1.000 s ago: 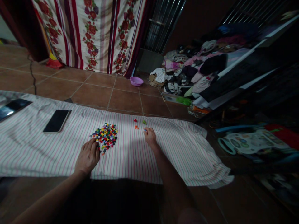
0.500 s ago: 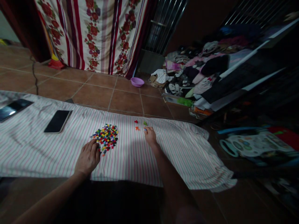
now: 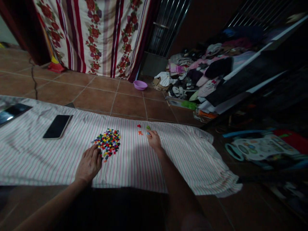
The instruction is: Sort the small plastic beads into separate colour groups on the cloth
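Observation:
A pile of small, many-coloured cube-like pieces (image 3: 109, 140) lies on a striped cloth (image 3: 130, 166). My left hand (image 3: 89, 162) rests palm down at the pile's near left edge, fingers stretched out and touching the nearest pieces. To the right, my right hand (image 3: 154, 140) is closed in a pinch on a small blue piece (image 3: 148, 132), held low over the cloth. Just beyond it is a small green cluster (image 3: 148, 127). An orange cluster (image 3: 140, 132) and a red cluster (image 3: 139, 126) sit left of these fingertips.
A phone (image 3: 57, 127) lies left of the pile, with a dark, shiny flat device (image 3: 14, 113) farther left. On the tiled floor beyond are a purple basin (image 3: 140, 85) and a heap of clothes (image 3: 199, 69). A baby walker (image 3: 264, 147) stands at right.
The view has shifted slightly. My right hand keeps its pinch on the blue piece beside the green cluster. My left hand stays at the pile's edge.

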The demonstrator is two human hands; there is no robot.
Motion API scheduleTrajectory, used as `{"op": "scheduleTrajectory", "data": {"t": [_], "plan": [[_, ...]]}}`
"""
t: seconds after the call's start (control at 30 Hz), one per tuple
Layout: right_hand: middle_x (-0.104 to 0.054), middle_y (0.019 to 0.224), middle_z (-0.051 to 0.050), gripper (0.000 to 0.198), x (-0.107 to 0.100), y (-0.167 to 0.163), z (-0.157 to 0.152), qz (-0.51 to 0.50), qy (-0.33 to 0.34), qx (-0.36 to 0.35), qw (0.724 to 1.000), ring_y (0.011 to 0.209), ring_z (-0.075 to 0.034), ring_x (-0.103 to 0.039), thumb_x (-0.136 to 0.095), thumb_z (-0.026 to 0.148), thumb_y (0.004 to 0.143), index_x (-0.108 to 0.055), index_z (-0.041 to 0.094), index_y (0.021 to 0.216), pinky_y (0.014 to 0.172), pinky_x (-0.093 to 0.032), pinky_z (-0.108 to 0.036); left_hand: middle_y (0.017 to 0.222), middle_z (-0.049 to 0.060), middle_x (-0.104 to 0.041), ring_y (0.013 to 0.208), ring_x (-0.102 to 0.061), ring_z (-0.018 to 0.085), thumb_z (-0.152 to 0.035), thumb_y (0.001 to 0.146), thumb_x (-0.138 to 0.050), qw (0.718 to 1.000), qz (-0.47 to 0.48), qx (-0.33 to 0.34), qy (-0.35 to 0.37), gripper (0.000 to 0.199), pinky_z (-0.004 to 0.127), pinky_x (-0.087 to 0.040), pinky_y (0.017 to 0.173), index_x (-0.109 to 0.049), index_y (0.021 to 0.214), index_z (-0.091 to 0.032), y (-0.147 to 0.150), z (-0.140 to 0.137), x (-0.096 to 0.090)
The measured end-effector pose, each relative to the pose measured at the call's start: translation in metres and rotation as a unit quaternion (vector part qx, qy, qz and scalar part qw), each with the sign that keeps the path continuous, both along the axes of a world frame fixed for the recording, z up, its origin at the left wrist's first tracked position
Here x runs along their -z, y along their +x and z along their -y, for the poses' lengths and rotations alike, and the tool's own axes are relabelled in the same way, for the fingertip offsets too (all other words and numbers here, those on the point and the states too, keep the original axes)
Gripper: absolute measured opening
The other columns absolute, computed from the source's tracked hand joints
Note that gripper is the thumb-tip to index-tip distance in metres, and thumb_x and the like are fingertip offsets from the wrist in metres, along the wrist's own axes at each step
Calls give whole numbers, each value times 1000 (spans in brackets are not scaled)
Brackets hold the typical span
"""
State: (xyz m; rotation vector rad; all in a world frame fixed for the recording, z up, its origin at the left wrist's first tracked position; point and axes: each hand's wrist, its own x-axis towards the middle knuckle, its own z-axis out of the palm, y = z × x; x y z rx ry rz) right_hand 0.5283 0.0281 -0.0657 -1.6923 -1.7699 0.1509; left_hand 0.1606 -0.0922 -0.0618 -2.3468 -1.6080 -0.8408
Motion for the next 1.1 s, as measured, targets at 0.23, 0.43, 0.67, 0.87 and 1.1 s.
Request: {"op": "scheduleTrajectory", "data": {"t": [0.23,0.43,0.67,0.87,1.1], "plan": [[-61,95,-9,28,-17,40,22,-2,37,128,991,76,-17,-55,-48,25,80,-70,16,95,76,-47,-30,116,17,-59,114,-54,28,-23,91,-39,1000,-10,-8,-3,21,46,-44,95,-51,104,-14,0,0,-1],[-59,90,-8,32,-19,76,40,37,-41,182,982,71,-16,-54,-57,35,78,-69,16,101,76,-45,-30,116,18,-59,115,-54,29,-22,90,-40,1000,-23,-8,15,21,46,-44,96,-52,104,-13,0,0,-1],[-58,82,-5,31,-7,72,28,51,-83,142,985,73,-17,-55,-60,27,74,-69,16,102,79,-46,-30,116,19,-59,115,-54,29,-22,90,-40,1000,-26,-7,14,21,47,-45,95,-52,104,-12,0,0,0],[-60,81,-6,24,-2,68,16,41,-44,109,992,72,-18,-54,-54,21,73,-72,18,89,78,-46,-31,115,17,-59,116,-54,28,-22,90,-40,1000,-21,-2,8,20,46,-45,96,-51,105,-14,-1,1,-1],[-62,86,-8,22,-3,49,1,43,-42,75,995,78,-19,-57,-53,18,74,-71,17,87,79,-47,-31,116,18,-59,117,-53,29,-21,90,-40,1000,-16,-2,5,20,47,-45,96,-52,104,-13,0,0,-1]]}}
